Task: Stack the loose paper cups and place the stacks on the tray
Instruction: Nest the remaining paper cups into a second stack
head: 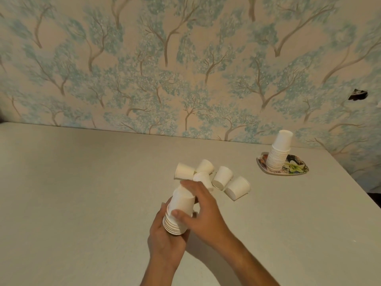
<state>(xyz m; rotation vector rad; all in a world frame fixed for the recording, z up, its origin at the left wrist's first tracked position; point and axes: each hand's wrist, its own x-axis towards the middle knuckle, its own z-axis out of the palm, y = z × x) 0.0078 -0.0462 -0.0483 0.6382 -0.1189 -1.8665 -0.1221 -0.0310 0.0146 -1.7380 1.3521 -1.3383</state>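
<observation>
A short stack of white paper cups (177,215) is held upside down near the table's middle. My left hand (165,242) grips its lower rims from below. My right hand (204,211) wraps over the top cup, thumb on its side and fingers across its base. Just beyond lie several loose white cups (222,177) on their sides in a cluster. At the far right a floral tray (296,168) carries a tall upside-down stack of cups (278,153).
The grey table (82,193) runs to a wall papered with blue trees. The table's right edge slants down past the tray. A dark hole (357,94) marks the wall at the right.
</observation>
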